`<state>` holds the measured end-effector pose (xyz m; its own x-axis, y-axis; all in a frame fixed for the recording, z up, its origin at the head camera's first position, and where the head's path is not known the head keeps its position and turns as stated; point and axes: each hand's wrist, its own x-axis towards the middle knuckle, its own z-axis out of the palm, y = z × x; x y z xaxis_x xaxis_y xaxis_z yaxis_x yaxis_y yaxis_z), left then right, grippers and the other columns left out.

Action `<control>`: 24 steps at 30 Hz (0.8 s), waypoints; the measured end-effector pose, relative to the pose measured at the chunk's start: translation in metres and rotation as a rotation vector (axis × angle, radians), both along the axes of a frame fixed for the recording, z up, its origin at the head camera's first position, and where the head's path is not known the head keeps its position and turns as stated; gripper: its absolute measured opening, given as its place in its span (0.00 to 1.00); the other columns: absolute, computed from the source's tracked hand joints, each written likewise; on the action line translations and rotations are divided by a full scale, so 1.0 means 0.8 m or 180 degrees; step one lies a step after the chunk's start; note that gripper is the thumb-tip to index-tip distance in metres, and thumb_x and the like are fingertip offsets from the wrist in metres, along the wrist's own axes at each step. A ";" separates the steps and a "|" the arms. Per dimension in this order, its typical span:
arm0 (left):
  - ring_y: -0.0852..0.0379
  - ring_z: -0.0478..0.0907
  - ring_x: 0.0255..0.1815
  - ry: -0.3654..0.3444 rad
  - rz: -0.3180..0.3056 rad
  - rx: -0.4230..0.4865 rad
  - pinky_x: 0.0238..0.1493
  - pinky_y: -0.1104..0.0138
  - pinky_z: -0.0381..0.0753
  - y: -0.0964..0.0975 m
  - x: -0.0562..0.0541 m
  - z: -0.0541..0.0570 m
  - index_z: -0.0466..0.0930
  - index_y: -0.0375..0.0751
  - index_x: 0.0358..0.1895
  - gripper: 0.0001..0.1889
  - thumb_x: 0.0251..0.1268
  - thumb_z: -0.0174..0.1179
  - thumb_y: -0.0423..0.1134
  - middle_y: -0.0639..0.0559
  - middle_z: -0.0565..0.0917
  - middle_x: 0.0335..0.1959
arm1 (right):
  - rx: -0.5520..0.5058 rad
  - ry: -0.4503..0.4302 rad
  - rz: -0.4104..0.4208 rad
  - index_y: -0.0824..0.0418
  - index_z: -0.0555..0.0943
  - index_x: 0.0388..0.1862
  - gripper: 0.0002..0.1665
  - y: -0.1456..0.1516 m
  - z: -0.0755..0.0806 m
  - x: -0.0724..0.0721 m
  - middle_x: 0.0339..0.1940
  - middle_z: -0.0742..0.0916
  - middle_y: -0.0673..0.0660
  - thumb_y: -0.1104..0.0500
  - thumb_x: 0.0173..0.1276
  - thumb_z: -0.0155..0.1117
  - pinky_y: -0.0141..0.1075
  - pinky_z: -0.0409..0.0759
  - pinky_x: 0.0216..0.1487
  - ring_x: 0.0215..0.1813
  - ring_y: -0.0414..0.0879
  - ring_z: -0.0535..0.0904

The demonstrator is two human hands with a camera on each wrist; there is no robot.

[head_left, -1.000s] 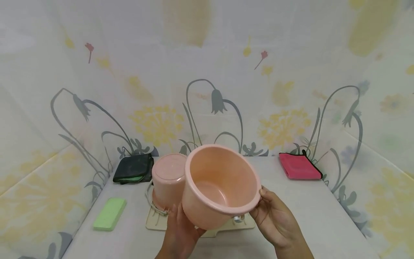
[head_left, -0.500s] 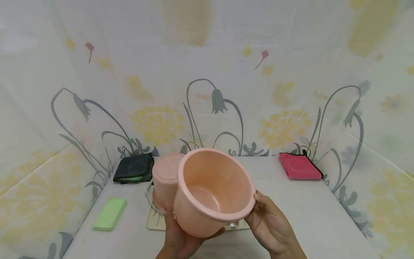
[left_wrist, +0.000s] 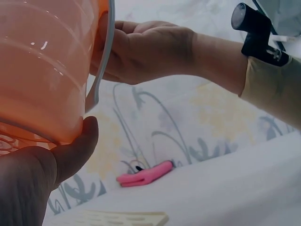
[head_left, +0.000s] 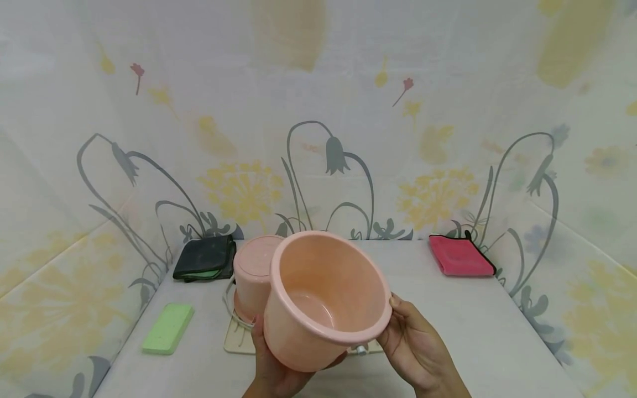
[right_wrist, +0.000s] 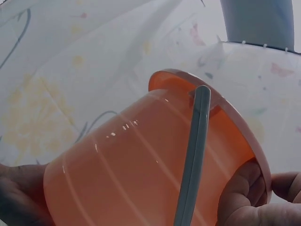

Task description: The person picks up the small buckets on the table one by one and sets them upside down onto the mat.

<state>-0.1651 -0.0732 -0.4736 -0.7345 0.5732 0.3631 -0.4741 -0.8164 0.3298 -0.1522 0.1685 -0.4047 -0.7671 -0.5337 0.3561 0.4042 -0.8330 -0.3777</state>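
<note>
Both hands hold a pink plastic bucket (head_left: 328, 287) above the table, its mouth tilted up toward the head camera. My left hand (head_left: 276, 367) supports it from below at the lower left side, with the thumb against the wall; in the left wrist view the bucket's base rests in that palm. With my right hand (head_left: 418, 345) I pinch the rim at the right, thumb on the outer edge and fingers curled under it. A grey handle (right_wrist: 193, 155) hangs along the bucket's outside in the right wrist view. The bucket's inside shows bare walls and floor.
Behind the held bucket, a second pink bucket (head_left: 254, 271) stands upside down on a cream slatted rack (head_left: 239, 338). A green sponge block (head_left: 168, 329) and a folded dark cloth (head_left: 205, 258) lie at left. A folded pink cloth (head_left: 461, 255) lies at the back right.
The held bucket has moved a little left and down toward the head camera, both hands going with it. My left hand now lies further under it. Other things have stayed put.
</note>
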 end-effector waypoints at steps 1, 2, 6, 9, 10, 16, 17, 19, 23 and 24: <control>0.36 0.58 0.80 -0.0001 0.0017 -0.0003 0.74 0.40 0.69 0.000 0.000 -0.001 0.36 0.66 0.86 0.57 0.59 0.53 0.81 0.46 0.48 0.86 | 0.0018 0.0010 -0.0009 0.68 0.70 0.76 0.34 0.000 -0.001 0.000 0.71 0.80 0.60 0.59 0.89 0.19 0.40 0.69 0.76 0.72 0.46 0.78; 0.37 0.59 0.80 0.0004 0.0041 -0.0015 0.74 0.41 0.69 -0.001 0.000 -0.002 0.37 0.66 0.86 0.57 0.59 0.53 0.81 0.47 0.50 0.86 | 0.0032 0.0022 -0.0010 0.67 0.70 0.76 0.34 0.000 -0.002 -0.001 0.71 0.80 0.60 0.59 0.89 0.19 0.40 0.69 0.75 0.72 0.46 0.78; 0.46 0.66 0.74 -0.0026 0.0196 -0.0072 0.71 0.48 0.75 -0.007 0.002 -0.008 0.48 0.60 0.83 0.53 0.58 0.55 0.79 0.51 0.63 0.78 | 0.0056 0.0075 -0.0002 0.67 0.70 0.76 0.34 0.001 -0.003 -0.003 0.70 0.81 0.59 0.59 0.88 0.19 0.40 0.71 0.74 0.71 0.45 0.79; 0.51 0.70 0.69 -0.0036 0.0287 -0.0128 0.67 0.53 0.78 -0.011 0.002 -0.009 0.55 0.57 0.80 0.49 0.60 0.55 0.77 0.53 0.70 0.72 | 0.0092 0.0094 -0.0039 0.67 0.72 0.74 0.34 0.002 -0.003 -0.004 0.68 0.82 0.59 0.59 0.89 0.19 0.38 0.73 0.73 0.69 0.44 0.80; 0.51 0.70 0.69 -0.0019 0.0298 -0.0139 0.67 0.54 0.79 -0.012 0.002 -0.008 0.55 0.58 0.80 0.48 0.61 0.55 0.76 0.53 0.70 0.72 | 0.0125 0.0092 -0.0075 0.67 0.72 0.74 0.34 0.003 -0.003 -0.005 0.67 0.82 0.59 0.59 0.89 0.20 0.37 0.73 0.73 0.68 0.44 0.81; 0.54 0.75 0.66 -0.0038 0.0410 -0.0278 0.66 0.54 0.79 -0.016 -0.001 0.000 0.63 0.59 0.77 0.44 0.61 0.55 0.77 0.55 0.75 0.70 | 0.0261 -0.0126 -0.0242 0.65 0.77 0.68 0.32 0.011 -0.012 -0.010 0.63 0.84 0.58 0.54 0.90 0.25 0.31 0.78 0.68 0.63 0.42 0.83; 0.54 0.76 0.66 -0.0056 0.0443 -0.0322 0.66 0.53 0.79 -0.016 0.000 0.002 0.63 0.59 0.76 0.44 0.61 0.54 0.78 0.55 0.75 0.69 | 0.0294 -0.0185 -0.0261 0.65 0.77 0.67 0.32 0.012 -0.015 -0.011 0.61 0.85 0.58 0.53 0.90 0.25 0.30 0.79 0.65 0.61 0.42 0.83; 0.54 0.76 0.65 -0.0128 0.0547 -0.0435 0.67 0.52 0.79 -0.017 0.000 0.007 0.64 0.60 0.75 0.43 0.60 0.54 0.78 0.56 0.76 0.69 | 0.0477 -0.0256 -0.0400 0.62 0.78 0.63 0.30 0.016 -0.024 -0.014 0.55 0.85 0.56 0.53 0.90 0.27 0.27 0.81 0.60 0.55 0.40 0.84; 0.54 0.76 0.65 -0.0230 0.0732 -0.0612 0.66 0.54 0.80 -0.017 0.001 0.017 0.62 0.59 0.74 0.43 0.61 0.52 0.78 0.56 0.77 0.67 | 0.1721 -0.0518 -0.1373 0.58 0.80 0.55 0.18 0.018 -0.058 -0.019 0.41 0.83 0.48 0.54 0.89 0.41 0.27 0.83 0.50 0.44 0.37 0.81; 0.54 0.76 0.64 -0.0235 0.0795 -0.0634 0.65 0.56 0.80 -0.017 0.001 0.019 0.62 0.59 0.74 0.42 0.63 0.51 0.78 0.56 0.77 0.67 | 0.2165 -0.0624 -0.1631 0.59 0.79 0.55 0.15 0.018 -0.069 -0.021 0.39 0.82 0.48 0.55 0.87 0.46 0.28 0.84 0.48 0.42 0.38 0.80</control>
